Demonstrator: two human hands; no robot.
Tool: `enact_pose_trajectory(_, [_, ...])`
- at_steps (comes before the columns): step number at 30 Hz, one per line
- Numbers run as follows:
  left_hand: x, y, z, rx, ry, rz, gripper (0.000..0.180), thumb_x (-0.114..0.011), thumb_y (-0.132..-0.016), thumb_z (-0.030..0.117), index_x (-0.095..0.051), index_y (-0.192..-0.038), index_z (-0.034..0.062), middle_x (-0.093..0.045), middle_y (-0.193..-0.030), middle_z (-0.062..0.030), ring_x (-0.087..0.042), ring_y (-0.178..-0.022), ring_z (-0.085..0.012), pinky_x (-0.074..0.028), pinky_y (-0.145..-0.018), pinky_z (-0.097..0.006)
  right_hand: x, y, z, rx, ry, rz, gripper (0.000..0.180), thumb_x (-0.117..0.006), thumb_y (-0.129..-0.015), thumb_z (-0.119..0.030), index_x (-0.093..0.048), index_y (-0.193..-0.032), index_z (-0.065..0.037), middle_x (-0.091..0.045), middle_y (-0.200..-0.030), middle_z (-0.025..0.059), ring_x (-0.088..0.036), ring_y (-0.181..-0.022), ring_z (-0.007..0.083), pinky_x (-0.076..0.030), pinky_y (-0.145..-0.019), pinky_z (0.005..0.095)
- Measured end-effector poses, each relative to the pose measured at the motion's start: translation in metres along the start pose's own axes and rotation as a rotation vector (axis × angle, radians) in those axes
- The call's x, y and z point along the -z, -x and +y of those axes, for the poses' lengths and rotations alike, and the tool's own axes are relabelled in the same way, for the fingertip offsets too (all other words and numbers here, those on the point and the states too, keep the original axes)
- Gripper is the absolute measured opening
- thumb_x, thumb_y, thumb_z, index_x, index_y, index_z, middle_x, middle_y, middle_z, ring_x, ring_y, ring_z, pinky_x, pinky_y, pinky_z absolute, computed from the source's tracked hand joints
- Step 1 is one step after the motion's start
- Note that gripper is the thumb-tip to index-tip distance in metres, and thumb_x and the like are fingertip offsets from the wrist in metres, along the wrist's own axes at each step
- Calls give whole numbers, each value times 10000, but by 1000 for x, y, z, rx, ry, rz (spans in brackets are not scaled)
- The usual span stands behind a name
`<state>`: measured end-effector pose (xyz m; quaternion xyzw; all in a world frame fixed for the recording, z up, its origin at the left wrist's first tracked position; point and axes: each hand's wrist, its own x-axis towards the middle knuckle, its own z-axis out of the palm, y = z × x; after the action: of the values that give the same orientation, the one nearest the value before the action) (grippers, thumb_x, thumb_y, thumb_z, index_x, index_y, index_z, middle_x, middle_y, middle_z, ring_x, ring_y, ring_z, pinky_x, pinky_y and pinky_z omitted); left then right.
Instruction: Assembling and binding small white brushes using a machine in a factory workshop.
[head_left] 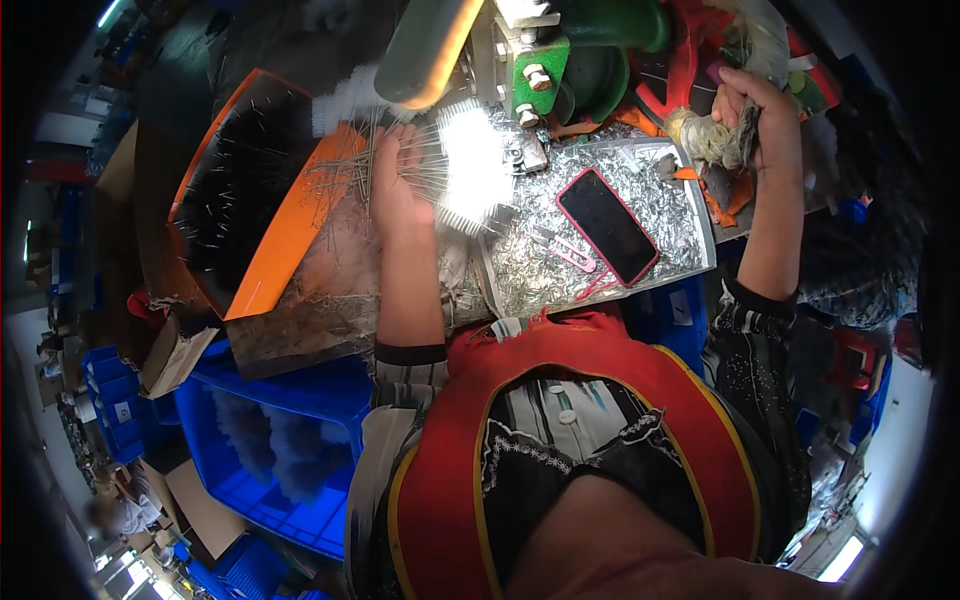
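Observation:
My left hand is at the work surface with its fingers curled among thin metal wires. The wires fan out toward a glaring white row of bristles, and the fingertips are partly lost among them. More loose wires lie just left of this hand, over an orange-edged tray with a dark inside. At the far right, my right hand is closed round a lever handle wrapped in pale, worn material. Beside it stands a green machine with bolts and red parts.
A phone with a red edge and a pink clip-like tool lie on a foil-covered board. A lamp-like bar hangs above. At lower left, a blue bin holds grey fuzzy bundles. Cardboard stands beyond it.

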<state>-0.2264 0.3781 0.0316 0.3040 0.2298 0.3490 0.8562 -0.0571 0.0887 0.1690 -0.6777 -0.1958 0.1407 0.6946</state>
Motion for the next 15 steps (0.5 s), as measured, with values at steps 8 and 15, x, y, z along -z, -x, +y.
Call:
enact_pose_trajectory(8, [6,0,15,200,-121,5,424,-538,-796,119,-390,-1171,-12,-540,-925,-116,-543,-884,-231,-491,-720,-344,-22,7,102,571,-131,204,172,-478,-705,32,-460,-537,-3,-481,-525,66,-460,-480,136,-423,-603,289])
enact_pose_trajectory(15, [13,14,25,295,-201,-173,371,-538,-800,171,-454,-1122,6,-588,-911,-133,-588,-765,-209,-500,-684,-326,-13,4,101,531,-95,66,162,-491,-732,7,-495,-570,5,-485,-531,65,-474,-506,136,-425,-634,294])
